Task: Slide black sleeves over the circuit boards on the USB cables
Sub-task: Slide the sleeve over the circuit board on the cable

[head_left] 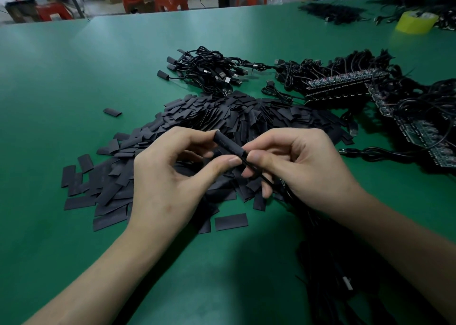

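Note:
A black sleeve sits rounded out on the end of a thin black USB cable, above a large heap of flat black sleeves. My left hand pinches the sleeve between thumb and fingers. Just to its right, my right hand pinches the cable where it leaves the sleeve. The circuit board inside is hidden by the sleeve. The cable trails down to the lower right, under my right hand.
A bundle of sleeved cables lies beyond the heap. Stacks of circuit boards with cables lie at the right. More cables lie by my right forearm. A yellow tape roll stands far right on the green table.

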`<action>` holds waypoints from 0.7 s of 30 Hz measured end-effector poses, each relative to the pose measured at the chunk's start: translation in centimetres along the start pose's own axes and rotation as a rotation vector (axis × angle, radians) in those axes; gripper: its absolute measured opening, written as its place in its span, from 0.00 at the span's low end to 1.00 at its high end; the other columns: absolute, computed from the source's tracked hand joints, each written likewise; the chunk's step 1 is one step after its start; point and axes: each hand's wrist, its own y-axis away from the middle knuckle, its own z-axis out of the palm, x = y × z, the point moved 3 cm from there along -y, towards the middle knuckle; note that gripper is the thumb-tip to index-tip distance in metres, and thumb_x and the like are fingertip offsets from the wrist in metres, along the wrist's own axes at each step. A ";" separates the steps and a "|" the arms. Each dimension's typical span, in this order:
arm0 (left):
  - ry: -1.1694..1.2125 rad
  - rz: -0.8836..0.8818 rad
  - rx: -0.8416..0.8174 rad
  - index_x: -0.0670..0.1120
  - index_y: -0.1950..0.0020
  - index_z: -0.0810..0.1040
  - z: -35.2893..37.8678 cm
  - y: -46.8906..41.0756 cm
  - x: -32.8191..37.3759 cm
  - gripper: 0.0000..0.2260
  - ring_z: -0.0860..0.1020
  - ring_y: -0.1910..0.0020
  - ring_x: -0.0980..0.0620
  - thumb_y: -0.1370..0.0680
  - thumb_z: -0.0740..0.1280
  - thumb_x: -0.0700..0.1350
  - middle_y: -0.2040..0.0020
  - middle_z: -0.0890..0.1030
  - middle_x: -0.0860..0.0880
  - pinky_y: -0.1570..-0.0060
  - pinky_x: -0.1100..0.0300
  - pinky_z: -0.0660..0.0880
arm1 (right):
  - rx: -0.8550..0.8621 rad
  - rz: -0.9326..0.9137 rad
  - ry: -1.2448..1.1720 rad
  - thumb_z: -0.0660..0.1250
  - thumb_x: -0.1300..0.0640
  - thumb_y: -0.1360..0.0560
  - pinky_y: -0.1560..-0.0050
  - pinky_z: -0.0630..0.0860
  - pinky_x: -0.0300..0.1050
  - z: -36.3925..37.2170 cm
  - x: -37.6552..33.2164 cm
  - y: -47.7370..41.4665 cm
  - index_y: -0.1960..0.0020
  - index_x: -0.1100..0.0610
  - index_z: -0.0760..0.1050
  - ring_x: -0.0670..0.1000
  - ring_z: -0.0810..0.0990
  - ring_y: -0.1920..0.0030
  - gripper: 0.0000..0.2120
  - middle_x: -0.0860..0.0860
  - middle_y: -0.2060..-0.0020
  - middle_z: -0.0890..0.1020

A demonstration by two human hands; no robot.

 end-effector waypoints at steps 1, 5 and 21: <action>-0.005 -0.001 -0.001 0.51 0.46 0.84 0.0 0.0 0.0 0.16 0.84 0.55 0.50 0.29 0.78 0.56 0.55 0.84 0.52 0.53 0.53 0.81 | -0.002 0.001 0.002 0.72 0.59 0.23 0.70 0.79 0.43 0.0 0.1 0.0 0.52 0.55 0.84 0.54 0.82 0.75 0.02 0.56 0.63 0.87; -0.029 -0.010 -0.014 0.51 0.46 0.84 0.0 0.1 0.2 0.16 0.84 0.55 0.52 0.29 0.79 0.56 0.55 0.84 0.52 0.52 0.55 0.80 | -0.016 -0.014 -0.005 0.72 0.59 0.23 0.70 0.80 0.44 0.2 0.3 0.1 0.52 0.51 0.84 0.54 0.83 0.74 0.04 0.57 0.62 0.87; 0.132 -0.192 -0.191 0.52 0.44 0.86 0.6 -0.2 -1.2 0.17 0.85 0.52 0.52 0.31 0.79 0.54 0.53 0.86 0.51 0.49 0.57 0.80 | -0.061 0.021 0.042 0.70 0.64 0.21 0.68 0.82 0.47 -0.1 -0.2 0.0 0.53 0.57 0.84 0.56 0.85 0.69 0.05 0.60 0.63 0.85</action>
